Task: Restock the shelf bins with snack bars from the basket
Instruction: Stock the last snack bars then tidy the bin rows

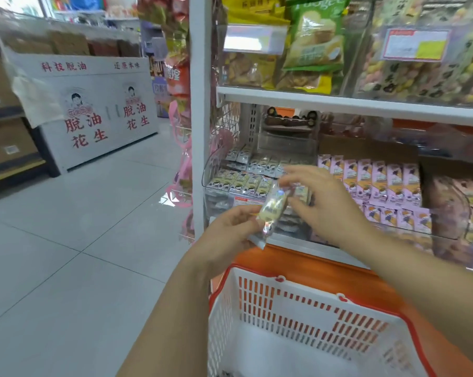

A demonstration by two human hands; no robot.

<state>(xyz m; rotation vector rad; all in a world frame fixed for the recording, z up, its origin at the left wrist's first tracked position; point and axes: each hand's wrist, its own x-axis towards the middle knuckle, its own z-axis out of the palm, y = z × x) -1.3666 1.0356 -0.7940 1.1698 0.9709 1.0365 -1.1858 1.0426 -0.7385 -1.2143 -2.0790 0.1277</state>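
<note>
Snack bars [273, 206]: foil-wrapped, probably light, slick and crushable. Held before the shelf bin [207, 183], above the basket [257, 308]. Left grip [230, 227] pinches the lower ends; right grip [325, 202] pinches the top. Best held by the flat sides.

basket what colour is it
White slatted basket with red trim, shown best in the head view.
</note>
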